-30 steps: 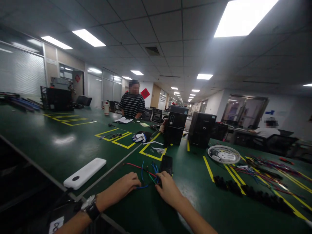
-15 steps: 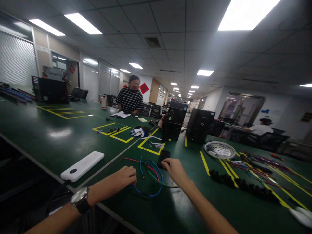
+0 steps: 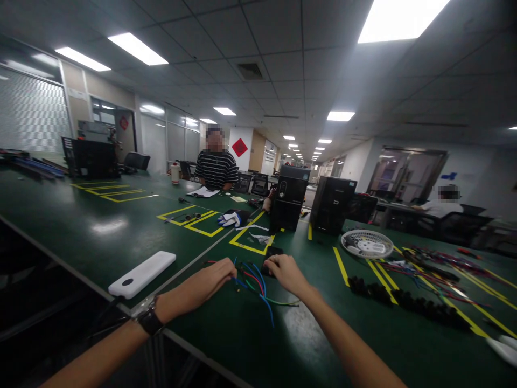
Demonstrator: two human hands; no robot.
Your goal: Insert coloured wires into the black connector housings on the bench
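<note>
My left hand (image 3: 216, 277), with a watch (image 3: 146, 315) on its wrist, is closed in a pinch on a blue wire (image 3: 267, 310) at the left of a small loose bunch. A red wire (image 3: 255, 281) and a green wire (image 3: 278, 302) lie in the same bunch on the green table (image 3: 226, 345). My right hand (image 3: 286, 274) is also pinched, just right of the bunch and in front of a flat black object (image 3: 274, 251). Its fingertips hide whatever they hold.
A white oblong device (image 3: 143, 274) lies at left. Two black computer cases (image 3: 288, 199) stand ahead, near gloves (image 3: 234, 217). At right are a white round basket (image 3: 367, 244), cable bundles (image 3: 428, 272) and black fuzzy strips (image 3: 428, 308). A person in stripes (image 3: 217, 168) sits opposite.
My left hand has moved up and right, closer to my right hand, and the blue wire's wide loop has drawn in. My right hand stays almost in place; the view has shifted slightly.
</note>
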